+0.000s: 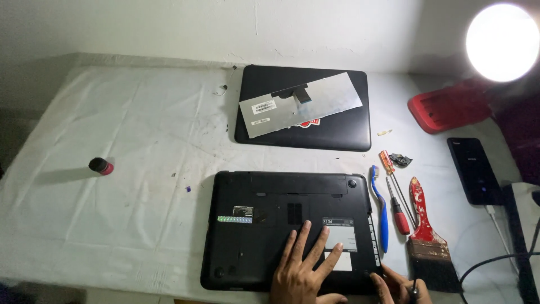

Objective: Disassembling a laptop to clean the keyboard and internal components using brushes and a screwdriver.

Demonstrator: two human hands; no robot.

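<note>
Your left hand (304, 270) lies flat, fingers spread, on the matte black plastic underside of the upturned laptop (264, 225) nearest you, covering part of its pale rectangular label. Your right hand (396, 286) sits at the laptop's near right corner, fingers curled around a thin dark tool shaft (415, 290); you cannot tell how tightly they close, since the frame edge cuts them off.

The laptop rests on a wrinkled, stained white cloth (129, 152) covering the table. Just right of it lie a blue plastic toothbrush (381, 211), a red-handled screwdriver (398, 211), an orange translucent-handled screwdriver (388, 166) and a flat paintbrush with a red-stained wooden handle and dark bristles (427, 236).

Further back sits a second black laptop (332, 129), closed, with a silvery metal-backed keyboard panel (332, 101) laid slantwise on top. A red plastic tray (450, 107) stands at the far right, a black smartphone (473, 169) nearer, and a small dark cylinder with a red end (100, 165) lies well apart on the left.
</note>
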